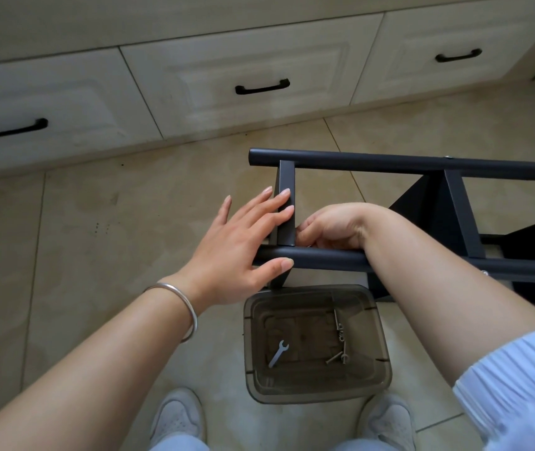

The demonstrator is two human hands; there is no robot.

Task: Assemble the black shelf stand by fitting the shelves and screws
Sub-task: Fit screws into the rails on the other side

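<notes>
Here, the flat left hand (243,242) steadies the end shelf (285,203) of the black shelf stand (406,164) while the curled right hand (328,227) apparently seats a hidden screw.

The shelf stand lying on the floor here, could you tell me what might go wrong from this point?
1. The left hand only presses flat on the end shelf, so it could shift while the right hand works at the joint on the near tube.
2. Whatever the right hand's curled fingers handle is hidden; a small part could drop onto the floor tiles.
3. The wrench and spare screws lie in the tray between the shoes; a foot could knock it.
</notes>
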